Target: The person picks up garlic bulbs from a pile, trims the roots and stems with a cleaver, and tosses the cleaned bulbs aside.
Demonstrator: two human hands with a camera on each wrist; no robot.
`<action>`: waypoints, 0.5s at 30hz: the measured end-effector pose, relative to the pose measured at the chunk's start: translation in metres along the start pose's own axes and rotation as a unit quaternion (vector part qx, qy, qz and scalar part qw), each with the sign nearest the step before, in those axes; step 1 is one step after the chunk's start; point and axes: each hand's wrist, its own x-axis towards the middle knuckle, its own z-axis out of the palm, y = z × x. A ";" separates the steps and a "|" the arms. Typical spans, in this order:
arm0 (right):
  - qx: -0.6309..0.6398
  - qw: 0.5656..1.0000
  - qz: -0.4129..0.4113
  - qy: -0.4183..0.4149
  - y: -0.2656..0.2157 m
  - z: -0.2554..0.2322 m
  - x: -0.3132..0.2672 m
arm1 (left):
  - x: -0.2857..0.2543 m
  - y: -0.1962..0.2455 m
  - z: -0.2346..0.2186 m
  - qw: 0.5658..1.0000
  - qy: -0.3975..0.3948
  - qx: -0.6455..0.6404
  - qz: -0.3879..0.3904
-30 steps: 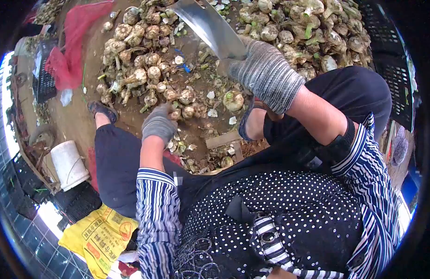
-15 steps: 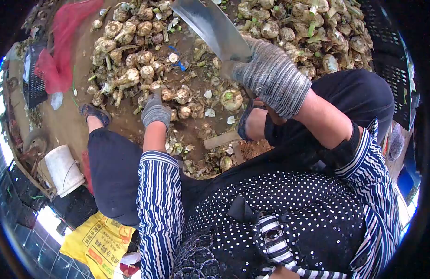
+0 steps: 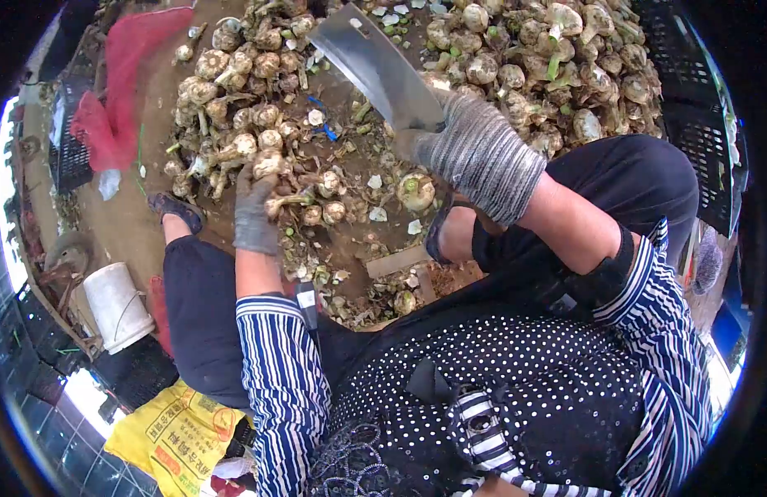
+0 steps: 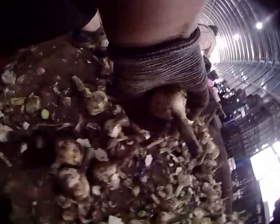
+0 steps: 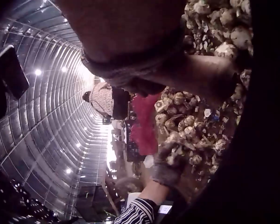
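The left hand (image 3: 255, 207), having reached further into the pile, is now closing around a bulb (image 3: 270, 163) while the right hand (image 3: 474, 145) keeps gripping the raised cleaver (image 3: 371, 62), ready for trimming

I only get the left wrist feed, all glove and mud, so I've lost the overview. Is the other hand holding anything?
Observer: Yes. The right hand, in a grey glove, holds a cleaver raised over the ground.
Operator: What has my left hand got?
Observer: From the head view, the left hand grips a muddy bulb with a stalk at the edge of a pile.
Operator: Any other piles?
Observer: A bigger heap lies beyond the right hand, beside a black crate.
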 end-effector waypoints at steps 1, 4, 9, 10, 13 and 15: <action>-0.004 1.000 -0.005 0.000 0.002 -0.001 0.000 | -0.011 0.013 0.008 0.997 -0.010 -0.075 0.006; -0.009 1.000 -0.011 0.012 0.002 -0.003 -0.001 | -0.011 0.038 0.020 0.983 -0.076 -0.161 -0.033; -0.043 0.996 -0.064 0.046 0.010 -0.001 0.001 | -0.065 0.073 0.087 0.987 -0.031 -0.157 0.028; -0.026 0.998 -0.055 0.036 0.011 0.000 0.001 | -0.071 0.075 0.090 0.984 -0.028 -0.173 0.027; -0.063 0.994 -0.080 0.035 0.008 -0.001 -0.002 | -0.079 0.077 0.094 0.985 -0.054 -0.164 0.006; -0.080 0.993 -0.080 0.038 0.007 0.001 -0.004 | -0.081 0.073 0.094 0.984 -0.070 -0.162 0.012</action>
